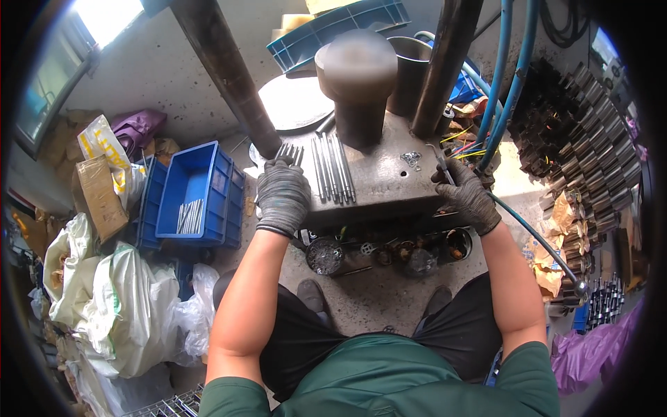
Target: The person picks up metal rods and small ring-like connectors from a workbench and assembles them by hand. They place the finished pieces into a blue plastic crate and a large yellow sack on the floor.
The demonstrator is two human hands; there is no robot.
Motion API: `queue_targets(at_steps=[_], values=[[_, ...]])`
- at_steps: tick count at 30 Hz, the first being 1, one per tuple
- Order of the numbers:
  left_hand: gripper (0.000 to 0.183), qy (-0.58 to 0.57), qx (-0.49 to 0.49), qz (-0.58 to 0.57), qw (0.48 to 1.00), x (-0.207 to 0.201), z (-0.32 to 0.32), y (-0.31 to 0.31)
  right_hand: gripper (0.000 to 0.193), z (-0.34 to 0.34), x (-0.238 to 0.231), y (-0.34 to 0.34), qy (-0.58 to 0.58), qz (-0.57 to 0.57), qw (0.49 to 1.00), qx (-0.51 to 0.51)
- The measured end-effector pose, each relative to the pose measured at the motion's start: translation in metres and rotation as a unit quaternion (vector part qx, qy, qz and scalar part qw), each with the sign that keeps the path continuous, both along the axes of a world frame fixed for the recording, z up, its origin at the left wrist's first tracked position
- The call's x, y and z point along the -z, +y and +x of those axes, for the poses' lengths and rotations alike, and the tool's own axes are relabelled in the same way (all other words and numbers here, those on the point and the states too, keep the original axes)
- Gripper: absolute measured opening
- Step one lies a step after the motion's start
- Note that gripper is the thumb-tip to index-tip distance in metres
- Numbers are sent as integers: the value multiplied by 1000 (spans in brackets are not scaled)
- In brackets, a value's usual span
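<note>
Metal rods (335, 169), about five abreast, two gloved hands (283, 194), two dark columns (226, 69)

A dark green short-sleeved shirt (382, 379) spans the lower middle of the frame, above black trousers (295, 340). Left of centre, the left hand (283, 198) wears a grey ribbed knit glove; right of centre, the right hand (471, 198) wears a darker, smudged one. Dark shoes (310, 296) show below centre.

Daylight blew out the upper-left window (114, 17); the central steel cylinder's (356, 61) top blurred; edges bowed into black.
</note>
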State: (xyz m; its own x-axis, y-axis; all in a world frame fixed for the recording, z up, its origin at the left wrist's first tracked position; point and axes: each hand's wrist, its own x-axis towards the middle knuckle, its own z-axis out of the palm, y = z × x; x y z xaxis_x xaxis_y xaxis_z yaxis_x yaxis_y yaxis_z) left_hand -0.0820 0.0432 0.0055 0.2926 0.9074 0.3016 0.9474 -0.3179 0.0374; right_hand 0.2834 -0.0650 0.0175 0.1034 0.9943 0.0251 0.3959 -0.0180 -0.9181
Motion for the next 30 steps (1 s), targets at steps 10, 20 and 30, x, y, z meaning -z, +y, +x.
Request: queue_targets(at_steps=[10, 20, 30], values=[[35, -120, 38, -83, 989, 0, 10, -8, 37, -2, 5, -1, -216, 61, 974, 0], [36, -113, 17, -65, 991, -2, 16, -1, 39, -14, 19, 15, -408, 216, 884, -79], [51, -794, 15, -279, 540, -15, -4, 14, 21, -28, 35, 1, -418, 280, 859, -93]])
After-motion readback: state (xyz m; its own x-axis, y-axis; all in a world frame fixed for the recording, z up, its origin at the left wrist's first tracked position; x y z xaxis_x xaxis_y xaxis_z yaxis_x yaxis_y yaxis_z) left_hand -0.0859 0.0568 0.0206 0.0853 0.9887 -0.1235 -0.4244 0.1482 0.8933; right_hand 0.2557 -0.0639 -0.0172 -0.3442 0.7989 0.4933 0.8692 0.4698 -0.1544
